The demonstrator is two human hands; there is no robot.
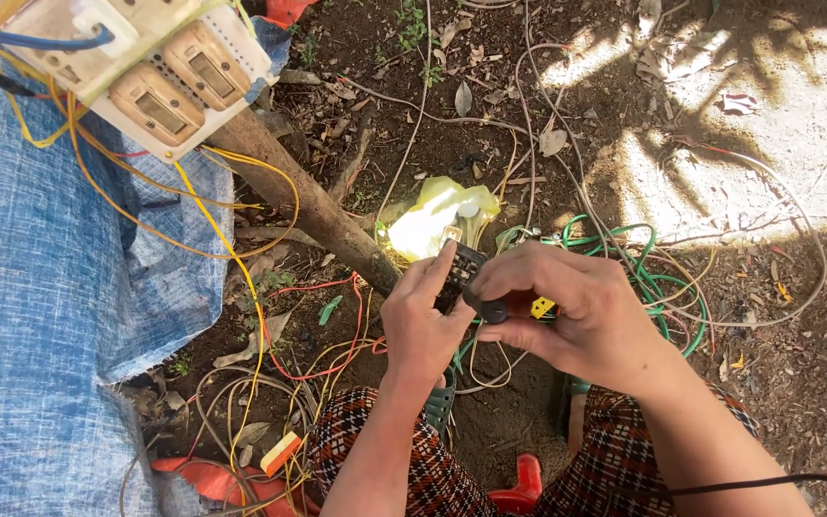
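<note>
A small black ribbed plastic electrical part sits between both hands, above the knees and over bare brown earth. The left hand pinches its near edge with closed fingers; the right hand closes on a black-handled tool with a yellow tip laid against it. Room is tight — green and yellow loose wires crowd the right, a slanting brown wooden post and a blue woven tarpaulin bound the left

Bare dirt ground is carrying a tangle of yellow, red and green wires and dry leaves. A blue tarp is lying at left, a wooden pole slanting across the soil beside it.
</note>
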